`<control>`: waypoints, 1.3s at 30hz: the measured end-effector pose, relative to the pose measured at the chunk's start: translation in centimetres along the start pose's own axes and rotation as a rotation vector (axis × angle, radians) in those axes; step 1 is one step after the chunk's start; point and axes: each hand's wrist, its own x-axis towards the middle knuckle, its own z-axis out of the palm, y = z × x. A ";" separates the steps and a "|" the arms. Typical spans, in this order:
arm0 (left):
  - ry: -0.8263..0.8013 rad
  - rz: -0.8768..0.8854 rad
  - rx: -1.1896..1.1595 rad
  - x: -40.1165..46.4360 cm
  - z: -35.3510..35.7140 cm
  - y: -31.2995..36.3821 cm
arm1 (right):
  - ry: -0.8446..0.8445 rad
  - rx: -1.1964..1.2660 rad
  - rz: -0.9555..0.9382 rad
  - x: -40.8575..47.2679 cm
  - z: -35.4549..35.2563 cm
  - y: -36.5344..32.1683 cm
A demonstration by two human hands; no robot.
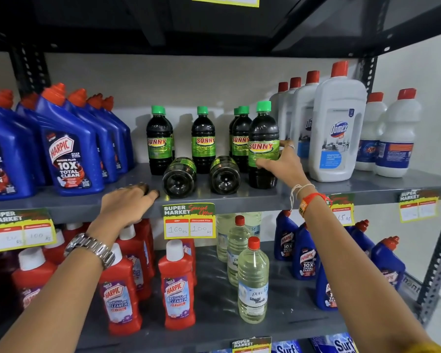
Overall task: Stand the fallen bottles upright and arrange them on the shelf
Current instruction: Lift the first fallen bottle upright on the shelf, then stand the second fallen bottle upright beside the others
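Two dark Sunny bottles lie on their sides on the grey shelf (341,189), bases toward me: the left fallen bottle (180,177) and the right fallen bottle (224,174). My right hand (281,165) grips an upright Sunny bottle with a green cap (262,138) standing at the shelf's front, right of the fallen pair. My left hand (130,202) rests palm down on the shelf edge, fingertips just left of the left fallen bottle, holding nothing. Several more Sunny bottles (203,138) stand upright behind.
Blue Harpic bottles (69,149) crowd the shelf's left; white Domex bottles (337,128) stand at its right. Below are red Harpic cleaners (178,286), clear bottles (252,281) and more blue ones. A price tag (189,220) hangs on the edge. The upper shelf sits close overhead.
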 end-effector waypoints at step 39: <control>0.032 -0.185 -0.394 1.4 0.7 -0.3 | -0.417 -0.705 -0.064 -0.8 8.3 -10.3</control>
